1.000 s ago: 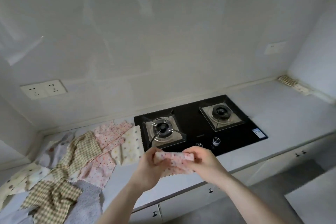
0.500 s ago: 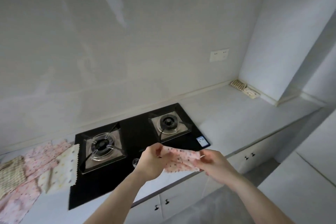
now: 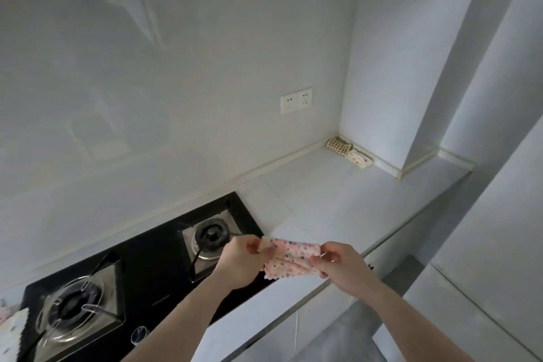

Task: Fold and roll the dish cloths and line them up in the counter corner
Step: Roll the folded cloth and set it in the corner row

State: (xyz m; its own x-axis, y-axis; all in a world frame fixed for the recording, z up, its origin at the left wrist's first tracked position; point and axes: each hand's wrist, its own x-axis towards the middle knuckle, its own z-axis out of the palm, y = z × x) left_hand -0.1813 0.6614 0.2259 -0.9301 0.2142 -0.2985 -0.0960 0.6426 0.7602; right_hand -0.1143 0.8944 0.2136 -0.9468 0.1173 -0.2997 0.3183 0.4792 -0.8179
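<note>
Left hand (image 3: 244,258) and right hand (image 3: 338,266) each pinch one end of a rolled pink dotted cloth (image 3: 289,256), held in the air just right of the gas hob (image 3: 141,279), above the counter (image 3: 338,203) front edge. Two rolled cloths, one checked (image 3: 338,144) and one pale spotted (image 3: 359,158), lie side by side, apparently touching, in the counter corner far right of the hob, below the wall sockets (image 3: 296,100).
</note>
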